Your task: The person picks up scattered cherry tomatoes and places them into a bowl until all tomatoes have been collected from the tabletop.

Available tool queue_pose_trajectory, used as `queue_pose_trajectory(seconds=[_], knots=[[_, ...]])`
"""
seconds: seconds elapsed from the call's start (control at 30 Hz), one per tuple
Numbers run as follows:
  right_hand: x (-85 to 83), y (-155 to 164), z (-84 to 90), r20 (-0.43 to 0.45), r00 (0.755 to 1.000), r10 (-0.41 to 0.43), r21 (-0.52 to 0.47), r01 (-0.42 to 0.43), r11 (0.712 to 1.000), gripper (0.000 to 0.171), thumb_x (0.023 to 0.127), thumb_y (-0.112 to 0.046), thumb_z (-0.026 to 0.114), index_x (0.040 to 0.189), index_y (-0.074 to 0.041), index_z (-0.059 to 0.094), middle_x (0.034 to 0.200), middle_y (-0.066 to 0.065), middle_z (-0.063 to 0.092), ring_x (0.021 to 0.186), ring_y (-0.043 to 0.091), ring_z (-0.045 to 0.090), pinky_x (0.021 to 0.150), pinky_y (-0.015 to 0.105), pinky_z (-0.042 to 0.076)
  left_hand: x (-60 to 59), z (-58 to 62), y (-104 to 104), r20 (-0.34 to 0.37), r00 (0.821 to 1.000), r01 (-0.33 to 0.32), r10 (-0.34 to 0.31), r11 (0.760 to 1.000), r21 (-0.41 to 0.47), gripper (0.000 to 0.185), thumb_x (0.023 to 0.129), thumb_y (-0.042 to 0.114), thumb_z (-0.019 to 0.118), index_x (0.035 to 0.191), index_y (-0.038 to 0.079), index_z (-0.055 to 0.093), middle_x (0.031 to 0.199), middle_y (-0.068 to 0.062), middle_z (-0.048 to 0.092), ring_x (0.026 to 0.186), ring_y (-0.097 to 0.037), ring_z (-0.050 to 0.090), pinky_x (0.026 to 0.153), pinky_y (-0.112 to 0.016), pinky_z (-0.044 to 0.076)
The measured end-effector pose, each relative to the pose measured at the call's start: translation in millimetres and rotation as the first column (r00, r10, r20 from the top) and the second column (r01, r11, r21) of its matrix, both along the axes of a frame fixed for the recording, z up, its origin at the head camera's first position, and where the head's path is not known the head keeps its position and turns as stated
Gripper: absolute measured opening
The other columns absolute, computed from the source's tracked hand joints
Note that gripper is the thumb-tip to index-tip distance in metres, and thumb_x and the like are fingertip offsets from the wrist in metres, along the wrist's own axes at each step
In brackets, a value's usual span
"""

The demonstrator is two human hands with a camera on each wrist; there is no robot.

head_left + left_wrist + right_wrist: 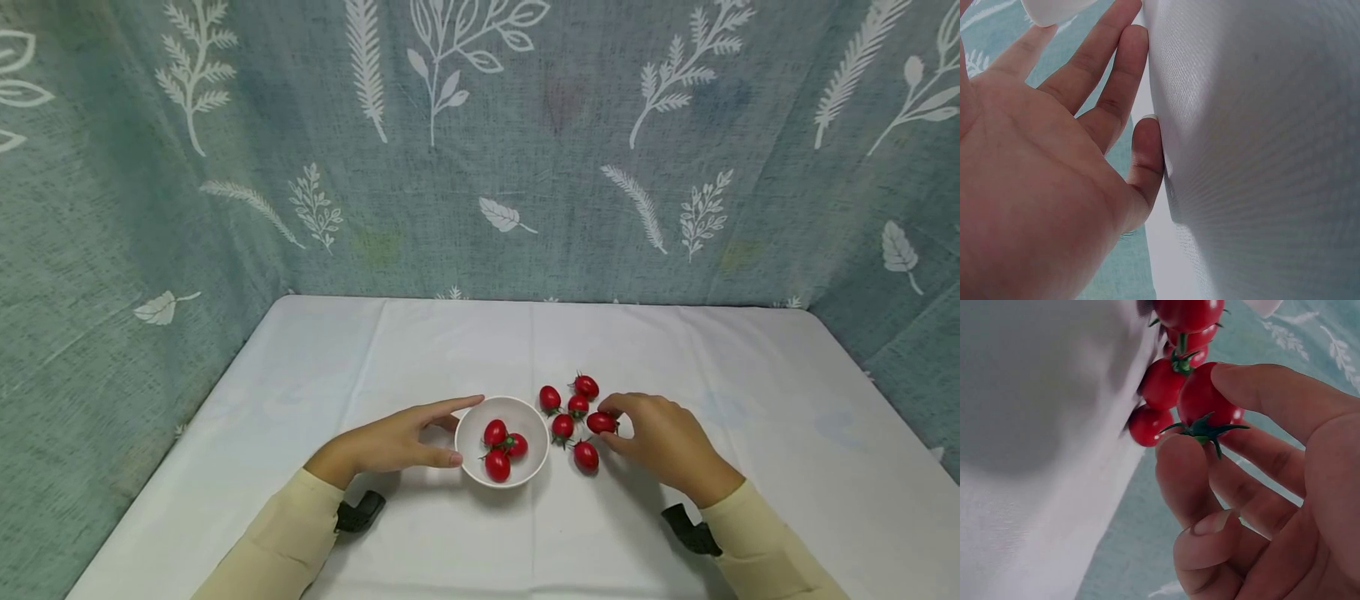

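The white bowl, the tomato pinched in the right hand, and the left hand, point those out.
white bowl [467, 429]: head view, bare left inner wall.
pinched tomato [1207, 400]: right wrist view, red skin.
left hand [393, 442]: head view, back of hand.

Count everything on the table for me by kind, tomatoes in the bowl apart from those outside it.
Tomatoes in the bowl: 3
Tomatoes on the table: 5
Tomato pinched in the right hand: 1
Bowls: 1
Total: 10
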State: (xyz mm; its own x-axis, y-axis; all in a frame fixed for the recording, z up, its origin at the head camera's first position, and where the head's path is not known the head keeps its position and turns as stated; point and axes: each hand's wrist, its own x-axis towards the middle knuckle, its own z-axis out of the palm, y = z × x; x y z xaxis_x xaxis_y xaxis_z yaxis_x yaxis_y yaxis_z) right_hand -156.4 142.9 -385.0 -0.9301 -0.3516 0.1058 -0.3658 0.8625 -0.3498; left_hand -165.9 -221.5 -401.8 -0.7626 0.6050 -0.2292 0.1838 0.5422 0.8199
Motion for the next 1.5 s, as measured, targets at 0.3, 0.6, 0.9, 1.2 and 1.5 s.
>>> queue_pose_trajectory(seconds=[0.3, 0.6, 0.9, 1.2, 1.5], knots=[[12.3, -9.0, 13.0, -0.037, 0.999, 0.026, -0.085, -0.029, 0.996, 0.034, 0.081, -0.022, 0.084, 0.113, -0.015, 0.074, 0.110, 0.000, 0.074, 0.070, 0.008, 0.058, 0.061, 0.024, 0.049, 0.7, 1.4, 0.9, 0.002, 1.000, -0.008, 0.008, 1.000, -0.006, 0.078, 0.089, 0.038, 0.075, 0.154, 0.043, 0.033, 0.135, 0.009, 0.060, 0.132, -0.017, 0.050, 0.115, -0.061, 0.030], [23.9, -17.0, 22.8, -0.087, 0.995, 0.046, -0.127, -0.057, 0.990, 0.036, 0.080, -0.024, 0.085, 0.114, -0.018, 0.073, 0.110, -0.003, 0.073, 0.059, 0.002, 0.047, 0.054, 0.019, 0.044, 0.7, -1.1, 0.5, 0.018, 0.999, -0.027, 0.027, 1.000, -0.007, 0.076, 0.089, 0.041, 0.075, 0.152, 0.048, 0.034, 0.133, 0.007, 0.060, 0.131, -0.019, 0.050, 0.114, -0.063, 0.030], [25.0, -32.8, 24.2, -0.126, 0.985, 0.122, -0.159, -0.142, 0.977, 0.035, 0.080, -0.022, 0.085, 0.113, -0.020, 0.074, 0.100, -0.008, 0.072, 0.055, -0.003, 0.043, 0.052, 0.018, 0.041, 2.1, -1.7, -0.4, 0.022, 0.999, -0.029, 0.029, 1.000, -0.004, 0.076, 0.089, 0.040, 0.075, 0.152, 0.048, 0.034, 0.131, 0.007, 0.062, 0.131, -0.019, 0.050, 0.113, -0.062, 0.031], [18.5, -47.8, 19.1, -0.176, 0.967, 0.185, -0.130, -0.209, 0.969, 0.034, 0.080, -0.024, 0.085, 0.111, -0.020, 0.073, 0.099, -0.009, 0.073, 0.063, 0.001, 0.046, 0.057, 0.018, 0.042, 0.0, 1.6, 1.7, 0.014, 1.000, -0.022, 0.022, 1.000, -0.007, 0.075, 0.090, 0.040, 0.074, 0.153, 0.047, 0.033, 0.132, 0.008, 0.061, 0.132, -0.018, 0.050, 0.114, -0.062, 0.030], [16.1, -63.7, 9.5, -0.158, 0.962, 0.224, -0.077, -0.238, 0.968, 0.034, 0.079, -0.026, 0.086, 0.109, -0.021, 0.072, 0.101, -0.007, 0.073, 0.078, 0.009, 0.064, 0.064, 0.022, 0.051, 1.2, 0.9, 1.7, 0.011, 1.000, -0.020, 0.021, 1.000, -0.008, 0.076, 0.091, 0.038, 0.074, 0.154, 0.043, 0.033, 0.133, 0.007, 0.061, 0.132, -0.019, 0.049, 0.113, -0.064, 0.031]])
